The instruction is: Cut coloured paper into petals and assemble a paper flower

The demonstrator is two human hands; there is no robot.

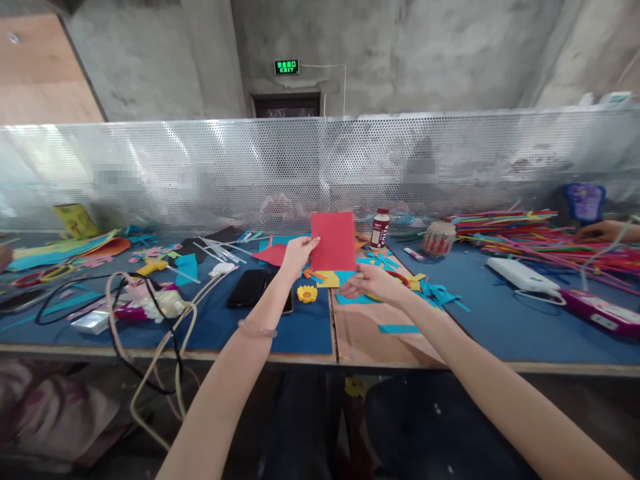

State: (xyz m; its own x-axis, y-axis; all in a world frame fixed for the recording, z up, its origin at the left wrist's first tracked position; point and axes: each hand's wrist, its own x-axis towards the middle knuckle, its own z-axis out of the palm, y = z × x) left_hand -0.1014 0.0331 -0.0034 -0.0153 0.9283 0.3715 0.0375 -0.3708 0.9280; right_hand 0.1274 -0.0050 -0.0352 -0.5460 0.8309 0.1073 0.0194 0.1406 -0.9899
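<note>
A square sheet of red paper (333, 241) is held upright above the table, its flat face toward me. My left hand (299, 257) pinches its left edge, thumb in front; a ring-like bangle (257, 329) circles that wrist. At the lower right corner, my right hand (374, 283) has its thumb by the paper, with the other fingers stretched out below. Under the sheet lie yellow paper (329, 279) and blue paper pieces. A yellow flower-shaped piece (307, 294) sits near my left hand, beside a black phone (247, 289) partly covered by my forearm.
Behind the table stands a perforated metal screen (240, 167). A dark red bottle (380, 229) and a jar (439, 239) stand at the back. Cables (167, 333) hang over the front edge at left. A power strip (600, 312), colourful sticks (510, 233) and another person's hand (603, 231) are at right.
</note>
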